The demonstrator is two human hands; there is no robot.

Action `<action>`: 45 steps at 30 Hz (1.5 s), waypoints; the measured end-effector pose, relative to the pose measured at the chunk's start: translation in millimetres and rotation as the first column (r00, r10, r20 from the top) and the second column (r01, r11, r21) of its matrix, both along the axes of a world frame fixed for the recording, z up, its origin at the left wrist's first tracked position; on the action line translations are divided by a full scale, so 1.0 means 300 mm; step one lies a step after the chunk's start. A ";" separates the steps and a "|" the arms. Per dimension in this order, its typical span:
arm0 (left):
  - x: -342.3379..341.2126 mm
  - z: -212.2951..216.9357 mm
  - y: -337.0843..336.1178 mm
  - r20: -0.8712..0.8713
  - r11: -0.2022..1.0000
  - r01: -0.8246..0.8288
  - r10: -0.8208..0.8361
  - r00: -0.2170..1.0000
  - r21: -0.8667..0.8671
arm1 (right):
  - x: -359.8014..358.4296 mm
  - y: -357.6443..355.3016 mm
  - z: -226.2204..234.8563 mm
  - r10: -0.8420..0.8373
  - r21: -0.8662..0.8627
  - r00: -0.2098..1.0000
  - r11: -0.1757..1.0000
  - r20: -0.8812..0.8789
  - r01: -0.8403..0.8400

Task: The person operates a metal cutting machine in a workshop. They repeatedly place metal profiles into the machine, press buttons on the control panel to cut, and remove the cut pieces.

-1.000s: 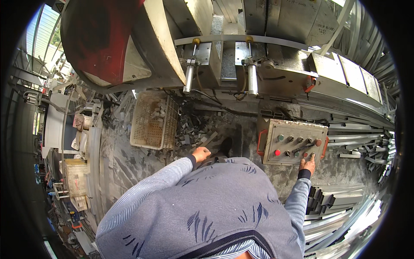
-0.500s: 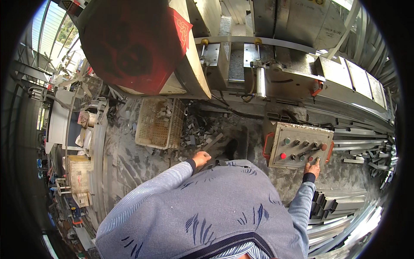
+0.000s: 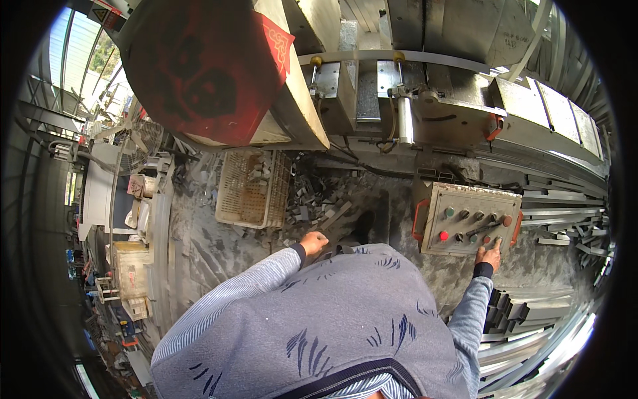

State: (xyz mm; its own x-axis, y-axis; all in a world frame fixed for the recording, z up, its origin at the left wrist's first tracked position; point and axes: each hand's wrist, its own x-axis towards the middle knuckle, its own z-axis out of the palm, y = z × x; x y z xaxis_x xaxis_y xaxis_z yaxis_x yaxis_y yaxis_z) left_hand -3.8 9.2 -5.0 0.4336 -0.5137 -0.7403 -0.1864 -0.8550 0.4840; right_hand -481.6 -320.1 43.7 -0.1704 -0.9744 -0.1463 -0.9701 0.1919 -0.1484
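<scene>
Control box point(image 3: 467, 220) — right hand point(image 3: 490, 255) touching its lower edge.

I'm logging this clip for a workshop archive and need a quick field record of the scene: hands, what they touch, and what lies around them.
left hand: rests at the edge of a heap of grey metal offcuts
right hand: fingers on the lower right corner of the control box
control box: grey panel with red and green buttons, orange handles at its sides
left of the heap: pale plastic crate
lower right: stacked metal profiles
above: grey machine with a red round cover
clothing: striped sleeves, grey top
</scene>
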 end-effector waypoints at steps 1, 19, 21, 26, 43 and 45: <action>0.005 -0.009 0.013 0.028 1.000 0.001 -0.002 1.000 0.015 | 0.002 0.001 0.002 -0.006 0.000 1.000 1.000 0.003 0.006; -0.054 0.018 -0.047 0.076 0.992 0.125 -0.124 0.989 0.000 | -0.003 -0.002 -0.012 -0.025 -0.003 1.000 1.000 0.016 0.025; -0.050 0.010 -0.046 0.081 0.989 0.149 -0.148 0.986 -0.010 | -0.007 -0.003 -0.016 -0.023 0.003 1.000 1.000 0.010 0.023; -0.047 0.005 -0.032 0.083 0.989 0.150 -0.149 0.985 -0.007 | -0.005 -0.003 -0.022 -0.021 -0.019 1.000 1.000 0.003 0.021; -0.056 -0.027 -0.051 0.069 0.991 0.134 -0.134 0.988 0.007 | 0.008 -0.001 0.008 -0.019 -0.007 1.000 1.000 0.006 0.019; -0.057 -0.023 -0.054 0.068 0.990 0.141 -0.141 0.988 -0.002 | 0.007 -0.001 0.007 -0.023 0.000 1.000 1.000 0.006 0.023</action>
